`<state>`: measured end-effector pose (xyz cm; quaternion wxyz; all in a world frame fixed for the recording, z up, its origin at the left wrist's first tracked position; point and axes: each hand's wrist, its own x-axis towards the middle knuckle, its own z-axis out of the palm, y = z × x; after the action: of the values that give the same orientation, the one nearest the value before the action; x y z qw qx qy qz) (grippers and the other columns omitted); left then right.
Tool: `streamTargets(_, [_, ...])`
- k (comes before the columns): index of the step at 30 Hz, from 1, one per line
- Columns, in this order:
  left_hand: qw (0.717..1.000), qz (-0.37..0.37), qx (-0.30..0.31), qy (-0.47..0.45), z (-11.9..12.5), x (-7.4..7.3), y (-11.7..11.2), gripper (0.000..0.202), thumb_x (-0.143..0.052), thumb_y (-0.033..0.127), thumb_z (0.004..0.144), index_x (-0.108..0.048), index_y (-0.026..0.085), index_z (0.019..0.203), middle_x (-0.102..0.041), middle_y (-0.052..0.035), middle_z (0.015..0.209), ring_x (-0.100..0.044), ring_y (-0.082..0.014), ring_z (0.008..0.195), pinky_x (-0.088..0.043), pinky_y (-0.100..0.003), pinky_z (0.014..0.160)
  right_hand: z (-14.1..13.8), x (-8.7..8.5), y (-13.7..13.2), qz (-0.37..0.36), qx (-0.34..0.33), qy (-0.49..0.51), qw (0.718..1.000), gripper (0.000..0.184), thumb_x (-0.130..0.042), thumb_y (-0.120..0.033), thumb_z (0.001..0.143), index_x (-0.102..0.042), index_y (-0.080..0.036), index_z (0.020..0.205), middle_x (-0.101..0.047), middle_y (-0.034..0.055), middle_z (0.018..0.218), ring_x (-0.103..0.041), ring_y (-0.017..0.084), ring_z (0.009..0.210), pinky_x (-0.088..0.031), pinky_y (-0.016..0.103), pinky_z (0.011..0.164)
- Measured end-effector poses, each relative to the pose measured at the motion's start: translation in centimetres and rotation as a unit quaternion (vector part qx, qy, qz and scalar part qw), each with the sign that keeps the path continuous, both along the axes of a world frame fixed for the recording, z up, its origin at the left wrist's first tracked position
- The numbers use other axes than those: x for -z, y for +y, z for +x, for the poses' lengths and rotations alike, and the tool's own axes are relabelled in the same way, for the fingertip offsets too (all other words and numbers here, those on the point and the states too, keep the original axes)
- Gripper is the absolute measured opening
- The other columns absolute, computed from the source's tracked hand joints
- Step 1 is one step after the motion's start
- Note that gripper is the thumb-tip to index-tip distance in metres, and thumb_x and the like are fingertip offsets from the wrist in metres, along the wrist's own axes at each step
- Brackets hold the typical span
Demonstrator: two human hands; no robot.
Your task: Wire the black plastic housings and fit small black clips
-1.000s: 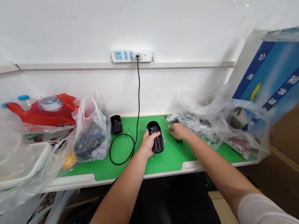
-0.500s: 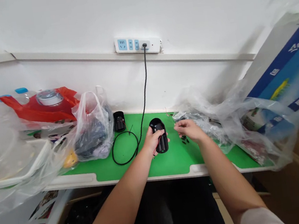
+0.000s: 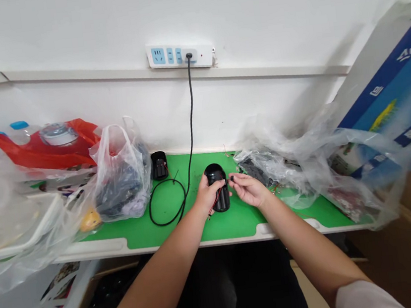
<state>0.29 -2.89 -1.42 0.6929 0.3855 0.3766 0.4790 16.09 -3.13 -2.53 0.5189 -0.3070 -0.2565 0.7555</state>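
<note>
My left hand (image 3: 209,192) is closed around a glossy black plastic housing (image 3: 216,172), rounded at the top, with its hollow side facing up. The thumb lies across the housing, and thin red wire runs along it near the palm. Just right of the housing, my right hand (image 3: 248,189) pinches a small black part (image 3: 232,177) between thumb and fingertips. That part is too small to name exactly. A similar black housing (image 3: 159,165) stands at the back of the green mat, beside a looped black cable (image 3: 150,200).
A power strip (image 3: 180,56) on the wall holds the cable's plug. Clear plastic bags (image 3: 121,169) and a red bag (image 3: 40,153) crowd the left. More clear plastic (image 3: 288,154) with dark parts lies right, by a blue and white box (image 3: 380,87). The green mat (image 3: 236,225) covers the table.
My right hand has moved left from the loose black pieces to the housing's side, with a small black part now showing in its fingertips. My left hand still holds the housing. The view has shifted slightly.
</note>
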Motion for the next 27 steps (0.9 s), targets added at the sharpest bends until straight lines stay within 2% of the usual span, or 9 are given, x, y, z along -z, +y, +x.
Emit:
streamTargets(8, [0.999,0.027,-0.023,-0.006,0.0,0.3,0.2,0.057,-0.073,0.036,0.057,-0.045,0.024,0.105,-0.057,0.0026,0.083,-0.059,-0.0103,0.056,-0.055,-0.029,0.050,-0.8,0.2,0.0,0.022,0.019,-0.043,0.999,0.023,-0.074,-0.013,0.068,-0.065,-0.011,0.089,-0.070,0.0048,0.069,-0.067,0.011,0.060,-0.057,0.016,0.059])
streamTargets(18, [0.998,0.040,-0.039,0.017,0.2,0.7,0.5,0.063,-0.072,0.030,0.059,-0.044,0.027,0.116,-0.057,0.0021,0.083,-0.055,-0.0073,0.060,-0.052,-0.021,0.052,-1.1,-0.3,-0.4,0.061,0.017,-0.096,0.993,0.016,-0.077,-0.017,0.065,-0.067,-0.011,0.076,-0.066,0.0038,0.061,-0.062,0.010,0.052,-0.055,0.018,0.055])
streamTargets(27, [0.989,0.122,-0.063,0.061,0.1,0.8,0.2,0.062,-0.068,0.027,0.063,-0.044,0.029,0.121,-0.058,0.0002,0.096,-0.055,-0.0081,0.073,-0.050,-0.018,0.063,-1.3,0.3,-0.4,0.076,0.036,-0.130,0.988,0.022,-0.080,-0.024,0.060,-0.068,-0.012,0.074,-0.063,0.0018,0.057,-0.058,0.009,0.049,-0.053,0.021,0.053])
